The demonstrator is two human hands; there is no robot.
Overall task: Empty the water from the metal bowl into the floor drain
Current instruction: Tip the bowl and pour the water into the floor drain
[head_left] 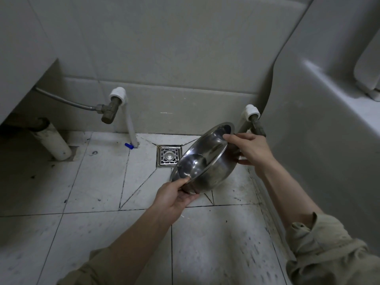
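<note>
A shiny metal bowl (207, 161) is held tilted steeply, its open side facing left toward the square metal floor drain (169, 156), whose right edge it partly covers. My left hand (176, 196) grips the bowl's lower rim. My right hand (251, 151) holds the upper rim and the back of the bowl. I cannot make out any water inside the bowl or running from it.
White floor tiles with dark grout slope toward the drain. Against the tiled wall stand a white pipe with a brass valve (110, 112) and hose, a second valve (257, 125) on the right, and a thick drain pipe (52, 144) at left. A large grey fixture (318, 130) fills the right.
</note>
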